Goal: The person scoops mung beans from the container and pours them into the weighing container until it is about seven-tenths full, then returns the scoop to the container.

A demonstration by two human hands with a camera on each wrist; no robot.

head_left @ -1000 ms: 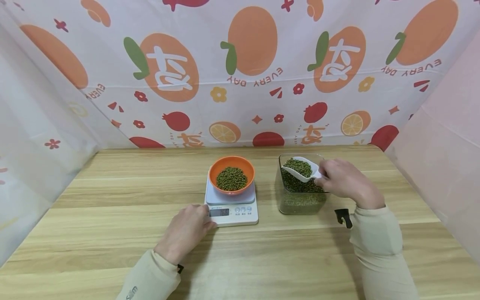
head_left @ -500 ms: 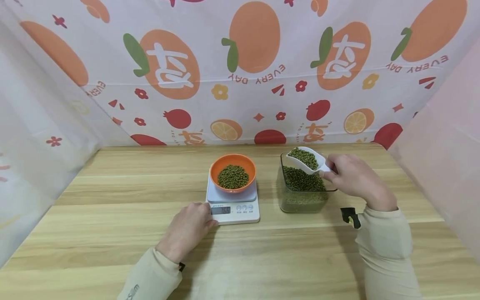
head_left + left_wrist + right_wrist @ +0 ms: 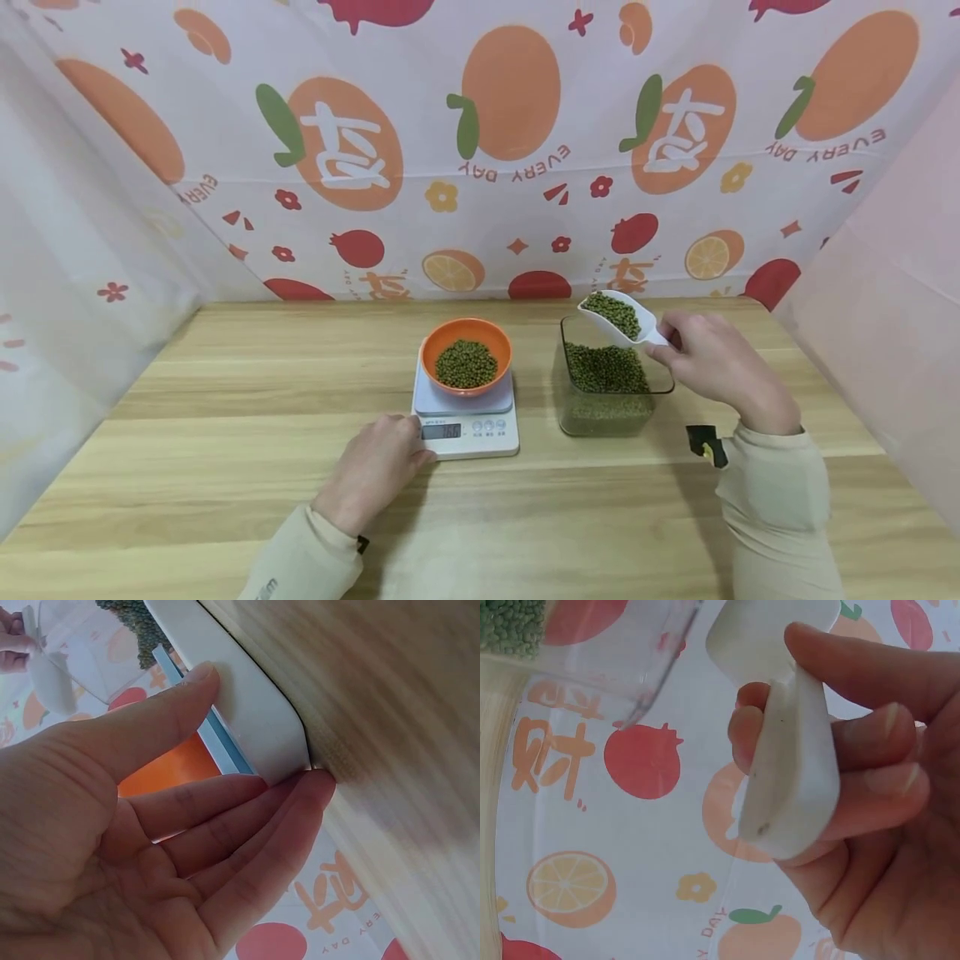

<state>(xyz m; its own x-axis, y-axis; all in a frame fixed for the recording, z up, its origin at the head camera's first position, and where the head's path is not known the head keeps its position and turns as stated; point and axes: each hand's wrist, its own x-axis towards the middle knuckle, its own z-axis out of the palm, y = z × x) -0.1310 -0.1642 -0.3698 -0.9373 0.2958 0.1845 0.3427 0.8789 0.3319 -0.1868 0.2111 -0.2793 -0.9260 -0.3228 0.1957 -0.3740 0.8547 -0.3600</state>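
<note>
- The right hand (image 3: 708,358) has its fingers curled closely round the handle of the white scoop (image 3: 647,321); the scoop's head reaches out beyond the fingertips, to their left, heaped with green beans (image 3: 611,315).
- The left hand (image 3: 378,467) has thumb and fingers a little way apart, holding the near left corner of the scale (image 3: 465,406) between them.
- The clear box (image 3: 607,417) stands to the left of the right fingers and lower than them, partly filled with the same beans; the scoop is above its rim.
- The orange bowl (image 3: 480,331) sits on the scale's plate, beyond the left fingers and to their right; a mound of beans covers its bottom, the upper wall bare.
- The display (image 3: 441,431) lies just right of the left fingertips; its digits are too small to read surely.
- The head view alone shows the scoop's load and the bowl's beans.
- The left wrist view shows the thumb on one side of the scale's corner and the other fingers on the adjoining side, near the desk (image 3: 375,750).
- The right wrist view shows the handle's hollow underside, hidden in the head view, with fingers on both sides of it.
</note>
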